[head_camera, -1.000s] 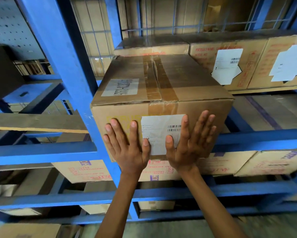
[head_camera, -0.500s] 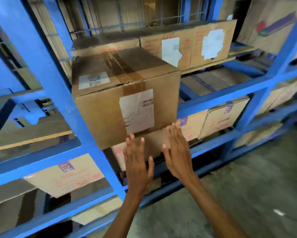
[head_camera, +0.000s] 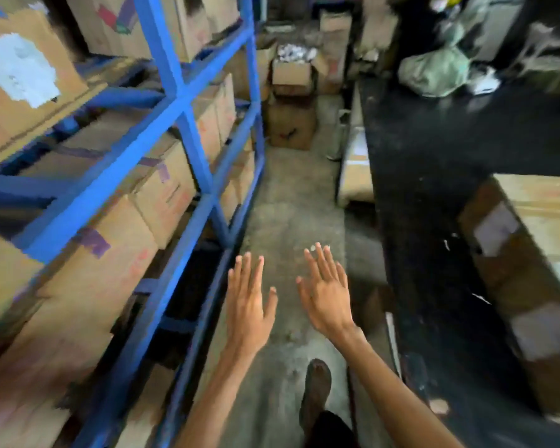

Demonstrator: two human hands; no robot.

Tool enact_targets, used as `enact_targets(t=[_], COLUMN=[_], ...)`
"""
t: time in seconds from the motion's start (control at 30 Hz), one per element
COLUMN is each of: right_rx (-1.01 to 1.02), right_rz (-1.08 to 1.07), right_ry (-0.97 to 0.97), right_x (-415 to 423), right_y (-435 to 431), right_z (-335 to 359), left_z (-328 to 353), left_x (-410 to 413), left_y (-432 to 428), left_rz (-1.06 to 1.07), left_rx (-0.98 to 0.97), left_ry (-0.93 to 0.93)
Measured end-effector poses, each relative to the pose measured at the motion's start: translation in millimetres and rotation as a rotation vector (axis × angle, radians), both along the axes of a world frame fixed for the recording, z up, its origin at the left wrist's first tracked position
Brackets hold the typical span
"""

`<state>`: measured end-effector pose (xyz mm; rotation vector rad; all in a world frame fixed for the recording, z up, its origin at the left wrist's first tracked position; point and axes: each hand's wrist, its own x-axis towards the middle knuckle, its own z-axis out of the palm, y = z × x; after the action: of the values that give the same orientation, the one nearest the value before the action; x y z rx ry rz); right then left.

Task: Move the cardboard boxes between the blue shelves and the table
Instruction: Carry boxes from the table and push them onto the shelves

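Left hand and right hand have come away from the blue shelves, now at 9 o'clock, as the view swung toward the aisle — fingers straight and spread, holding nothing. Advised: square up to the cardboard box on the table at 3 o'clock and grip opposite lower edges. Count: two hands, one table box; shelf boxes — too blurred to tally.

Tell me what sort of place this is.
Likely a warehouse storeroom: blue shelves packed with cardboard boxes, an open box stacked among others at the aisle's end, and a bare concrete floor.
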<state>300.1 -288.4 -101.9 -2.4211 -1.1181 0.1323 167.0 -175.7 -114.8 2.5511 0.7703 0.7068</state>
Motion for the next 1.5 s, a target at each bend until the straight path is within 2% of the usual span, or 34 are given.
enact_targets(t=[0.3,0.57,0.73,1.0,1.27,1.5], right_rx=[-0.032,-0.04,-0.176,-0.332,-0.415,-0.37], right_rz=[-0.616,-1.027,-1.187,-1.373,-1.439,-1.399], right_ry=[-0.115,-0.096,0.028,0.17,0.196,0.094], right_x=[125,180,185,189,209,187], right_y=[-151,-251,-304,-358,-373,-397], right_z=[40,48,19,-18,-40,-46], left_z=[39,58,36,3,-24,-34], left_x=[229,363,422,479,505,483], left_y=[-89,-193,-238,-293,-329,-336], left_rz=[-0.575,-1.052,-1.251,-1.409,-1.459,-1.493], left_rx=[-0.099,-0.055,0.045,0.299,0.585,0.549], left_ry=[-0.131,-0.07,0.114,0.396,0.478,0.434])
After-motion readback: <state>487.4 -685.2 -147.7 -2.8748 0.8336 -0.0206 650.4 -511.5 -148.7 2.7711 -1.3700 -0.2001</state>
